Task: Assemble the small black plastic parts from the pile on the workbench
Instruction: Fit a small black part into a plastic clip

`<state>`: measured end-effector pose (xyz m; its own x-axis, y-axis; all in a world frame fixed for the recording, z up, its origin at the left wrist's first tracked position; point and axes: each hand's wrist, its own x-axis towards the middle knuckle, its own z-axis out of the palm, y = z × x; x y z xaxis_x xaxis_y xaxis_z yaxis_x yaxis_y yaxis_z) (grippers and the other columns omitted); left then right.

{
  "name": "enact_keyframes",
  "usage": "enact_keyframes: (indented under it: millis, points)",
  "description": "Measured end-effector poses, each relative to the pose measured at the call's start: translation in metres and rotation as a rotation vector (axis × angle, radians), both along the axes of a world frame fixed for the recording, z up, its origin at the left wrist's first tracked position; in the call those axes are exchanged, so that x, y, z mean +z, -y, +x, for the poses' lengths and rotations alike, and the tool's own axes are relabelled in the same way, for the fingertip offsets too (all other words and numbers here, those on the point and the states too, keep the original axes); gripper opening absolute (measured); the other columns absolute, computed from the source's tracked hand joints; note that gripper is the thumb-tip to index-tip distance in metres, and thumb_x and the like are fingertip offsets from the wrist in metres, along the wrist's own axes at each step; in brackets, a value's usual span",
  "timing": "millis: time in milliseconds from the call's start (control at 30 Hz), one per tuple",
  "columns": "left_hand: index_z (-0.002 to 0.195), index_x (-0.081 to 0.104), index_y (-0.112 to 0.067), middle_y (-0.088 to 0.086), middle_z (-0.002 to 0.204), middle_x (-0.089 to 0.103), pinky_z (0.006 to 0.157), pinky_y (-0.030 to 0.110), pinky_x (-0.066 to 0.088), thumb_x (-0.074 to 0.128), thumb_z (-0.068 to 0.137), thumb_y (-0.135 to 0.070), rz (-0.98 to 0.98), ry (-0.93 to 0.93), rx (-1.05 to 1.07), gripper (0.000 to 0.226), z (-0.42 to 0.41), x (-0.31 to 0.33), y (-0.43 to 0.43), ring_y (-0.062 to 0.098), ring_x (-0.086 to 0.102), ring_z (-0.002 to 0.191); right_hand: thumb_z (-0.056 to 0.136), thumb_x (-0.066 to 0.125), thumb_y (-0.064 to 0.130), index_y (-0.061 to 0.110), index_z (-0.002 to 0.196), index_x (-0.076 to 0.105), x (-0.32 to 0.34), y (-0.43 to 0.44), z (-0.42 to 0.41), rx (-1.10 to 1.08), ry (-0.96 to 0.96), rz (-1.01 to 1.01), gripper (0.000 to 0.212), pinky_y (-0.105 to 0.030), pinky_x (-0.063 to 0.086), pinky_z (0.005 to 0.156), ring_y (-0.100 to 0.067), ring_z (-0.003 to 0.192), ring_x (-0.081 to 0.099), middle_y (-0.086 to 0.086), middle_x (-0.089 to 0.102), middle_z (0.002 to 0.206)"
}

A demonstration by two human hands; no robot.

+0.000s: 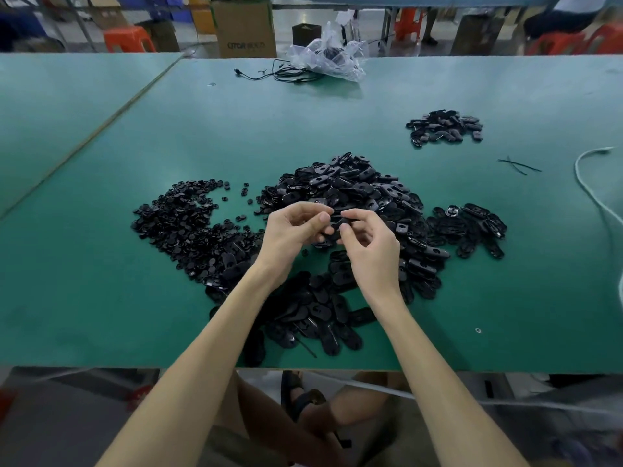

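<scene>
Part [338, 223], small and black, is pinched between both hands just above the green workbench [101, 264]. The left hand [290, 232] has its fingers curled, with thumb and forefinger on the part's left end. The right hand [371, 251], fingers also curled, pinches the right end. Whether this is one piece or two pressed together cannot be told. Directly behind the hands lies the big pile [347, 183] of oval black parts. To its left is a heap of round pieces [178, 224], and under the forearms a near spread [317, 311] of ovals reaches toward the bench edge. A right cluster [472, 224] adjoins the big pile. A far pile [445, 126] sits well apart, with two thin ties [519, 165] near it. A white cord [588, 187] curves along the right edge. At the far edge lie a clear bag [332, 55] and a black cable [276, 74], with a cardboard box [244, 28] beyond.
</scene>
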<state>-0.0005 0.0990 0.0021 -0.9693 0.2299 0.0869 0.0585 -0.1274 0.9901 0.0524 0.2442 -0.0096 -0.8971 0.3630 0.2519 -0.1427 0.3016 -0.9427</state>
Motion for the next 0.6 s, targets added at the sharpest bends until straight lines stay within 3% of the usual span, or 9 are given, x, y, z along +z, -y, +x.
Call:
enact_keyframes:
  millis: [133, 300, 600]
  points:
    - [0.107, 0.069, 0.011, 0.005, 0.072, 0.068, 0.06, 0.022, 0.052, 0.07, 0.096, -0.012, 0.037, 0.053, 0.054, 0.025, -0.0001, -0.0061, -0.0012, 0.013, 0.06, 0.063, 0.099, 0.069, 0.016, 0.024, 0.113, 0.072, 0.0013, -0.0003, 0.0001, -0.006, 0.01, 0.006, 0.017, -0.039, 0.06, 0.085, -0.013, 0.087, 0.074, 0.005, 0.075, 0.09]
    - [0.099, 0.072, 0.004, 0.007, 0.077, 0.07, 0.058, 0.022, 0.051, 0.073, 0.093, -0.006, -0.006, -0.015, 0.059, 0.012, 0.0032, -0.0053, -0.0036, 0.014, 0.064, 0.067, 0.098, 0.068, 0.015, 0.022, 0.116, 0.073, 0.0023, -0.001, 0.0001, -0.022, 0.014, -0.003, 0.019, -0.04, 0.06, 0.088, -0.011, 0.089, 0.074, 0.006, 0.075, 0.092]
    - [0.107, 0.072, 0.01, 0.016, 0.082, 0.069, 0.06, 0.023, 0.051, 0.073, 0.091, 0.002, -0.041, -0.07, 0.06, 0.018, 0.005, -0.0055, -0.0029, 0.016, 0.063, 0.069, 0.1, 0.065, 0.015, 0.02, 0.12, 0.071, 0.0011, -0.0002, -0.0016, -0.032, 0.032, -0.032, 0.022, -0.049, 0.061, 0.087, -0.015, 0.093, 0.076, -0.001, 0.076, 0.098]
